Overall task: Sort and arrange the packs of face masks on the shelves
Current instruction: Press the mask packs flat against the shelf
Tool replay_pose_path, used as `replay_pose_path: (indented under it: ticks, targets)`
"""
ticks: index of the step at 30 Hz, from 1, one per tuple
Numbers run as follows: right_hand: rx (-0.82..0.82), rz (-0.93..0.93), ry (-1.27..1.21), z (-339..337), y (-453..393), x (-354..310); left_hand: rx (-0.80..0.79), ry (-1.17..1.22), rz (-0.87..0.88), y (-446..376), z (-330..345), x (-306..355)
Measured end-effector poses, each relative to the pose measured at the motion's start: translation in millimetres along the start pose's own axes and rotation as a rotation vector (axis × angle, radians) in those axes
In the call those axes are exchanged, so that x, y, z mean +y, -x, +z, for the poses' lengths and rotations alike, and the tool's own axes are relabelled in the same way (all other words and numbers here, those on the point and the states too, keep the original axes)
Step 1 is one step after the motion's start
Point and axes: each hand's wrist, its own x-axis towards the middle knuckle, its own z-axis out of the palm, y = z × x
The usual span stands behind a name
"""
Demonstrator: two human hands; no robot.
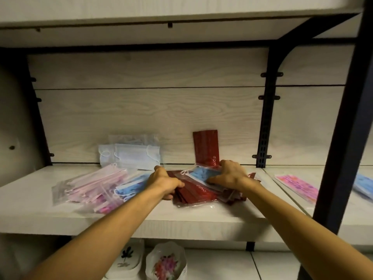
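A person's two bare hands gather a heap of dark red mask packs (pixel 193 194) in the middle of a pale wood-grain shelf (pixel 181 219). The left hand (pixel 164 181) grips the heap's left edge, fingers curled down round the packs; the right hand (pixel 232 174) clasps the right side, fingers bent over a clear pack of blue masks (pixel 198 174) that lies on top of the red ones. Just behind the hands, one red pack (pixel 205 147) stands upright, leaning on the back panel. To the left, a loose pile of pink mask packs (pixel 90 184) sprawls across the shelf, with a blue pack (pixel 131 185) lying beside it and partly under the left forearm. Further back, pale blue-white mask packs (pixel 131 155) lean against the back panel. On the adjoining shelf to the right, beyond the black upright post (pixel 343 148), lie a pink patterned pack (pixel 297 187) and, well apart at the frame's edge, another blue one (pixel 364 185). Below the shelf, stacked floral bowls (pixel 166 261) and white dishes with a dark leaf motif (pixel 127 259) are in view
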Motion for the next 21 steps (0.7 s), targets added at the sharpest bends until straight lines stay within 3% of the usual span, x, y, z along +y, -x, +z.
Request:
replay_pose_path:
  ticks: [8,15,21]
  targets:
    - [0.045,0.099,-0.193,-14,2,-2,0.015,0.033,0.039,-22,-23,-6]
    - [0.157,0.119,-0.230,-22,12,-12,0.127,-0.353,0.176,-15,-48,-11]
    - [0.181,0.118,-0.426,-30,24,-25,0.029,0.117,0.121,-23,-76,-19]
